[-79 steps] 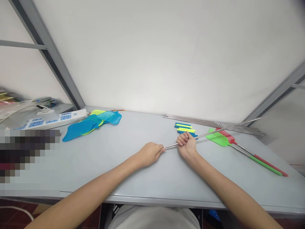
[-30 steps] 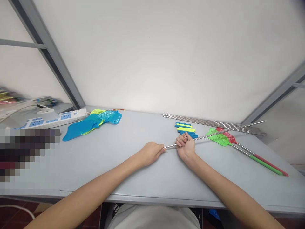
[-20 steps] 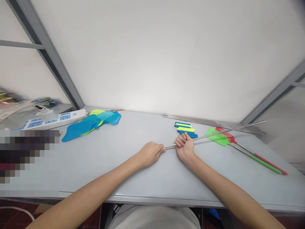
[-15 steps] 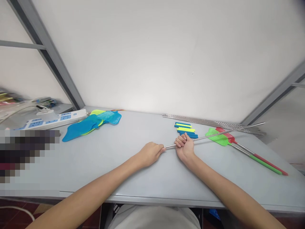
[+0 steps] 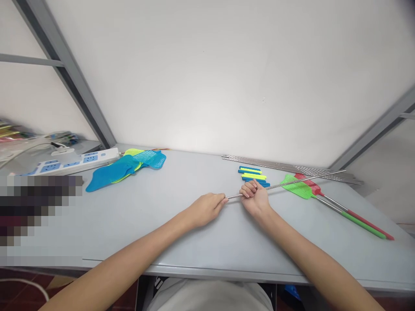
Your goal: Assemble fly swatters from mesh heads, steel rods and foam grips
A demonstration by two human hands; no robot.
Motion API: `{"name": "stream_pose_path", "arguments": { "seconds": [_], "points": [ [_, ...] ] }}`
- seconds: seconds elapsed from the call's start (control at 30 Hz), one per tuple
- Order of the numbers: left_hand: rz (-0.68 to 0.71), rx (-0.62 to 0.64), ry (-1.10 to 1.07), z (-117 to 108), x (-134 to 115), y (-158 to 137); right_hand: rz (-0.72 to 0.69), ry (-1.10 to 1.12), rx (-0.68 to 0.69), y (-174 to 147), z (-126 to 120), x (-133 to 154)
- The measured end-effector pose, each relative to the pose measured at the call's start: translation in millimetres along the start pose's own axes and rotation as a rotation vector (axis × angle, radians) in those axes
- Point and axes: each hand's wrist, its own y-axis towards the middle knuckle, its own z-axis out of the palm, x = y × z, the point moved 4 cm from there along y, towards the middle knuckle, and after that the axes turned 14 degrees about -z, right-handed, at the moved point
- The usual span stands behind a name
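Observation:
A thin metal rod (image 5: 301, 179) slants up and to the right across the table, held in both hands. My left hand (image 5: 209, 209) is closed over the rod's left end, which its fingers hide. A short way to the right, my right hand (image 5: 255, 198) grips the rod with curled fingers and the palm side turned up. Just behind it lie several short blue and yellow tubes (image 5: 254, 176). Beyond the right wrist rest a green fly swatter (image 5: 296, 188) and a red fly swatter (image 5: 369, 225), and the rod's far part passes over their heads.
Several more metal rods (image 5: 259, 162) lie bundled along the wall. Blue and yellow mesh swatter heads (image 5: 113, 172) are piled at the left, beside a white power strip (image 5: 97, 160). Grey metal posts (image 5: 74, 82) stand at both sides of the grey table (image 5: 181, 255).
The rod's far tip has shifted left and slightly down, so less rod sticks out past my right hand. Both hands keep their grip, almost in the same place.

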Motion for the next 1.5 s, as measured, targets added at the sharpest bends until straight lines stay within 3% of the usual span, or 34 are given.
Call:
{"name": "stream_pose_path", "arguments": {
  "seconds": [0.5,0.7,0.93,1.27,1.5],
  "points": [
    [-0.011,-0.044,-0.146,-14,-8,-1,-0.065,-0.031,0.053,-1,11,8],
    [-0.014,-0.043,-0.154,-15,-10,0,-0.050,-0.053,-0.013,5,10,12],
    [-0.025,0.002,-0.120,-4,-9,0,-0.048,-0.080,-0.201,19,-2,26],
    [-0.005,-0.023,0.100,14,-14,-4,-0.124,-0.110,-0.098,13,-4,23],
    [-0.024,-0.016,0.049,16,-11,-3,-0.175,-0.123,-0.077,8,-1,20]
  ]
}}
